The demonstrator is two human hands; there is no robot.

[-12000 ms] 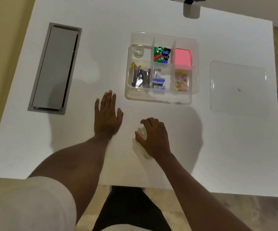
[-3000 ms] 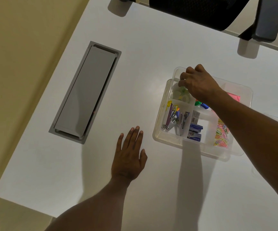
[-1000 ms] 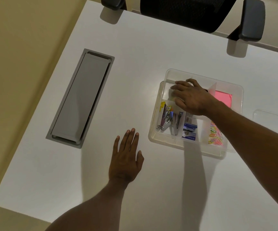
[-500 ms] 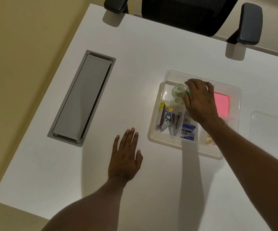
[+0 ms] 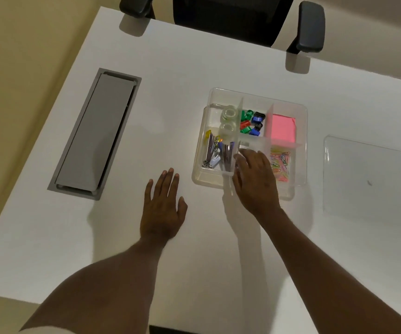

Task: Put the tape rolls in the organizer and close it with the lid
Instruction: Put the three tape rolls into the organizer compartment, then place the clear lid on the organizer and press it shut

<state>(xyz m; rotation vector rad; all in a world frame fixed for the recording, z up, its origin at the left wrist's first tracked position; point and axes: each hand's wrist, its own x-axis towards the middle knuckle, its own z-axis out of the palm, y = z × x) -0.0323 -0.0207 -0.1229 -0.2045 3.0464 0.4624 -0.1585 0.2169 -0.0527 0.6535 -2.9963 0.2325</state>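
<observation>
Tape rolls (image 5: 228, 121): two clear, glossy rolls, one behind the other, in the organizer's far-left compartment; the nearer one sits at about the divider.
Organizer (image 5: 301, 112): clear plastic tray with dividers, uncovered, on the white desk (image 5: 194, 261).
Other contents: staplers (image 5: 215, 153) in the near-left compartment; coloured binder clips (image 5: 251, 122) beside the rolls; pink sticky notes (image 5: 280, 127) far right; paper clips (image 5: 280, 165) near right.
Right hand (image 5: 254, 182): over the organizer's near edge, fingers relaxed, gripping nothing.
Left hand (image 5: 163, 208): flat, fingers spread on the desk, left of the organizer.
Lid (image 5: 368, 179): clear, lying flat, right of the organizer, apart from it.
</observation>
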